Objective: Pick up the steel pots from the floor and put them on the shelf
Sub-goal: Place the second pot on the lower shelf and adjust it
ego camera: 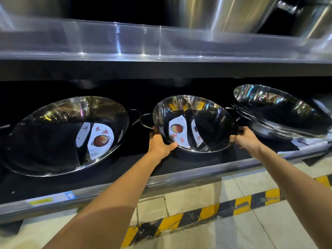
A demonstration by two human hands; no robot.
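1. Head view: both bare hands clamped on the rim of a shiny, round, divided steel pot [195, 123] with a curved partition and a white paper label inside.
2. Left hand [159, 142] wrapped over the near-left rim, thumb on the inner edge beside the label, remaining fingers hidden under the rim.
3. Right hand [246, 139] curled over the near-right rim, fingertips tucked beneath the edge.
4. Held between the two hands, tilted with its open face toward the camera, over the dark lower shelf [179, 169]; whether its base touches the shelf, cannot tell.
5. Thin wire loop handle [145, 121] just above the left hand.
6. Left of the left hand, well apart: a larger shiny steel divided pot [53, 137] with a white and red label, leaning on the same shelf.
7. Right of the right hand, near: a tilted stack of shiny steel pans [280, 112].
8. Above the grip: a clear-fronted upper shelf [161, 44] bearing big steel vessels [224, 13].
9. Below the forearms: pale tiled floor [269, 230] with a yellow-and-black striped strip [206, 214].
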